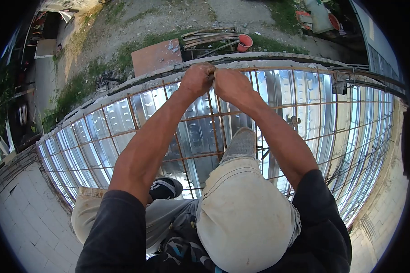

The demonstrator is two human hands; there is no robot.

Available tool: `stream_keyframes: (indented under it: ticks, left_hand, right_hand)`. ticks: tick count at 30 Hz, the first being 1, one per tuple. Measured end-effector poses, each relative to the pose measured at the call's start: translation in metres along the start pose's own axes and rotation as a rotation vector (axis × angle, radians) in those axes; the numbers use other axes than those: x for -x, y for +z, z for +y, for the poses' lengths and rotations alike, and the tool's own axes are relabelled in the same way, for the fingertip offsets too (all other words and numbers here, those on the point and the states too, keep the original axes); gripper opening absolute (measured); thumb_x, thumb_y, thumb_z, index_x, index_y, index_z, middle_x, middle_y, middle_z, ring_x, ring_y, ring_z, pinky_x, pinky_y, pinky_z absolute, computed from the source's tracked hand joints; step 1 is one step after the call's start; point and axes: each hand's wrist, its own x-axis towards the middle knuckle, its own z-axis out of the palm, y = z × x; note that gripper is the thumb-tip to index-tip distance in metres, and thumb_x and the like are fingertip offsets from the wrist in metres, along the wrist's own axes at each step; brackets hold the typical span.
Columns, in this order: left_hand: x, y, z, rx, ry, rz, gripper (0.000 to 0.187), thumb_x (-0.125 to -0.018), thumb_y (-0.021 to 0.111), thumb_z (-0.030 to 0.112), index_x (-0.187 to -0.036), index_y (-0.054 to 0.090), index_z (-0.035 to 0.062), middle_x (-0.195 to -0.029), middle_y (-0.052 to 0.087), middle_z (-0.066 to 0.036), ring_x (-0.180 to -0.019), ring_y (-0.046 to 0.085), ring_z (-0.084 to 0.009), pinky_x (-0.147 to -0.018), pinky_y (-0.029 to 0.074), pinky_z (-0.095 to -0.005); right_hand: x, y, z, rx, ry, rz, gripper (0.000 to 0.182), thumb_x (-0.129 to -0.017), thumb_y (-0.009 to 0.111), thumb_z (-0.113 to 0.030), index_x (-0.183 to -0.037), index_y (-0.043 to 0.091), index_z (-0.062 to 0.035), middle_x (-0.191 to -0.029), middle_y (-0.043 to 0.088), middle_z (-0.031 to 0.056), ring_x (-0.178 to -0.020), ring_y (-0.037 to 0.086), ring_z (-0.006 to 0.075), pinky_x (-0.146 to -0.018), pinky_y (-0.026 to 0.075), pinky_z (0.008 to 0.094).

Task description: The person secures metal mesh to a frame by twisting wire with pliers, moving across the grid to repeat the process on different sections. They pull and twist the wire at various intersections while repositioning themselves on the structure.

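Bent knee (pixel 246 214), arms (pixel 146 144) outstretched, hands (pixel 197 80) (pixel 233 84) together

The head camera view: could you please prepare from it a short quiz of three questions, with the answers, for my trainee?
1. True or false: the grid of thin, rusty-brown metal bars lies over shiny silver, ribbed metal sheets.
2. Where in the picture is the round red bucket, relative to the stack of weathered wooden planks? A) left; B) right; C) on top.
3. Fill in: the bare left hand and the bare right hand are close ____ near the far edge of the grid.

Key: 1. true; 2. B; 3. together.
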Motion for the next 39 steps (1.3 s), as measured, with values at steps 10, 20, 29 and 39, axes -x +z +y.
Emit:
stream_keyframes:
  ticks: [10, 20, 29, 39]
  left_hand:
    - [0.002, -0.002, 0.002, 0.092, -0.291, 0.019, 0.037, -0.082, 0.06, 0.011, -0.116, 0.05, 0.0014, -0.101, 0.069, -0.018, -0.096, 0.065, -0.0367, -0.083, 0.052, -0.0422]
    - [0.013, 0.019, 0.035, -0.025, -0.299, 0.157, 0.063, -0.077, 0.073, 0.039, -0.122, 0.052, -0.0012, -0.111, 0.06, -0.02, -0.101, 0.057, -0.0369, -0.091, 0.046, -0.0439]
    - [0.012, 0.038, 0.047, -0.186, -0.242, 0.221, 0.026, -0.08, 0.074, 0.02, -0.099, 0.066, 0.0036, -0.102, 0.063, -0.016, -0.097, 0.057, -0.0362, -0.088, 0.045, -0.0461]
    - [0.007, -0.019, 0.026, -0.063, -0.131, -0.019, 0.017, -0.085, 0.069, 0.01, -0.098, 0.068, -0.0002, -0.093, 0.07, -0.015, -0.087, 0.068, -0.0287, -0.081, 0.052, -0.039]
  right_hand:
    - [-0.093, -0.051, 0.008, 0.181, -0.268, -0.381, 0.019, -0.074, 0.069, -0.014, -0.082, 0.07, 0.0027, -0.071, 0.07, 0.0146, -0.066, 0.067, 0.0252, -0.063, 0.051, 0.0382]
    - [-0.1, -0.058, 0.028, -0.029, -0.223, -0.377, 0.016, -0.073, 0.072, -0.013, -0.084, 0.068, -0.0015, -0.068, 0.066, 0.0106, -0.061, 0.064, 0.0213, -0.056, 0.047, 0.038]
    - [-0.129, -0.022, 0.049, 0.05, -0.222, -0.245, 0.02, -0.072, 0.069, -0.019, -0.088, 0.075, -0.0079, -0.085, 0.072, 0.0092, -0.077, 0.068, 0.0238, -0.066, 0.052, 0.0406]
    - [-0.033, 0.016, 0.092, -0.409, -0.12, 0.126, 0.024, -0.086, 0.064, -0.026, -0.102, 0.074, -0.011, -0.091, 0.072, 0.012, -0.087, 0.068, 0.0309, -0.077, 0.053, 0.0409]
